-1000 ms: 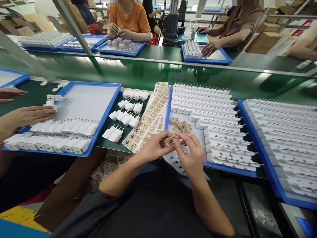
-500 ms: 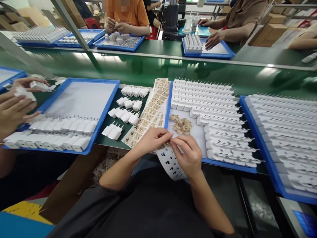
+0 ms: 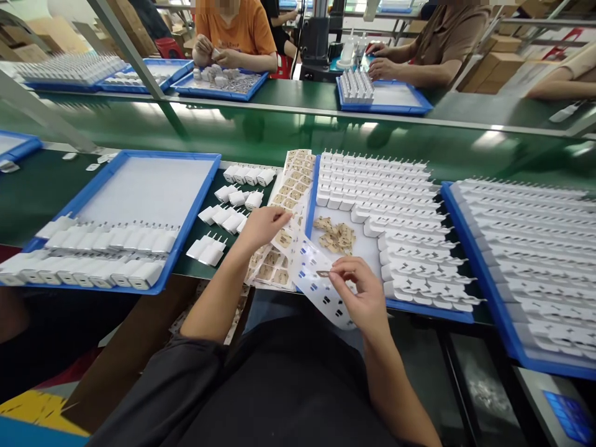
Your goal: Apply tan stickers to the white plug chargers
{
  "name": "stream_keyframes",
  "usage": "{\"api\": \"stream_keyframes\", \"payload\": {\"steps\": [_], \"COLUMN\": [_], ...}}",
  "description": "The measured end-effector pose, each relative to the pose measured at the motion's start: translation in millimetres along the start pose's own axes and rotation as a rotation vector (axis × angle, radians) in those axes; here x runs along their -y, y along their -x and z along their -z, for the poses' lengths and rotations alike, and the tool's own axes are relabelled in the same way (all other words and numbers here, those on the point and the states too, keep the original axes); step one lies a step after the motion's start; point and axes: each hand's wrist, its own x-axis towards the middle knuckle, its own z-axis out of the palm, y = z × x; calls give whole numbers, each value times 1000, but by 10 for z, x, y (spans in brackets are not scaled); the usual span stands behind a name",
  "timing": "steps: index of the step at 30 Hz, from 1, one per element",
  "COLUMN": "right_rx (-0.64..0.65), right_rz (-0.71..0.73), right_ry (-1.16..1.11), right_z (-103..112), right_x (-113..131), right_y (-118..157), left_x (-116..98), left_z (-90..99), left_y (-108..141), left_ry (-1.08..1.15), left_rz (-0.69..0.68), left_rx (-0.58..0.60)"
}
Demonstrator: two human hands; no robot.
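Note:
My left hand (image 3: 264, 228) pinches the upper end of a translucent sheet (image 3: 321, 287) with small dark cut-outs, above the stacked label sheets (image 3: 294, 186). Between the thumb and finger of my right hand (image 3: 361, 288) is a small brown piece (image 3: 323, 274), held over that translucent sheet. A pile of brown pieces (image 3: 339, 237) lies in the blue-rimmed tray (image 3: 431, 312), beside rows of white plug adapters (image 3: 395, 211). More white adapters (image 3: 233, 217) lie on the table, left of the label sheets.
At left is a blue tray (image 3: 198, 205) with two rows of adapters. Another full tray (image 3: 493, 298) stands at right. Beyond the green belt (image 3: 261, 124), a person in orange (image 3: 233, 37) and one in brown (image 3: 447, 43) work at trays.
My left hand has moved up and left, away from my right hand, stretching the sheet between them. The neighbour's hands at the left tray have gone out of view. The view has shifted slightly.

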Motion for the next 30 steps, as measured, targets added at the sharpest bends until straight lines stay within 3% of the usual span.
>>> {"api": "stream_keyframes", "payload": {"steps": [3,6,8,10,12,13,15,18,22,26,30], "right_rx": [181,209,188,160,140,141,155,174,163,194,203], "right_rz": [-157,-209,-225,-243,-259,-261,-250,-222,-190,-182,-170], "right_ry": [-39,-113,-208,-312,-390,-420,-473,-535,-545,-552,-577], "right_z": [28,30,26,20,13,9,0,-7,-14,-30,-42], "right_x": [-21,-95,-174,-250,-306,-323,-346,-371,-403,-416,-416], "right_y": [30,61,57,33,2,-12,-31,-37,-29,-36,-45], "left_x": [175,288,253,84,-206,-375,-706,-1046,-1151,-1088,-1051], "left_z": [66,162,217,197,47,-80,-409,-928,-1312,-1394,-1441], "left_y": [-212,-333,-385,-425,-450,-459,-477,-519,-569,-567,-576], "left_ry": [-78,-84,-123,-177,-216,-227,-304,-524,-607,-570,-529], "left_rz": [29,56,52,-46,-247,-355,-591,-805,-825,-710,-754], "left_rx": [-15,50,-57,-222,-221,-117,50,72,-41,-114,-72]}}
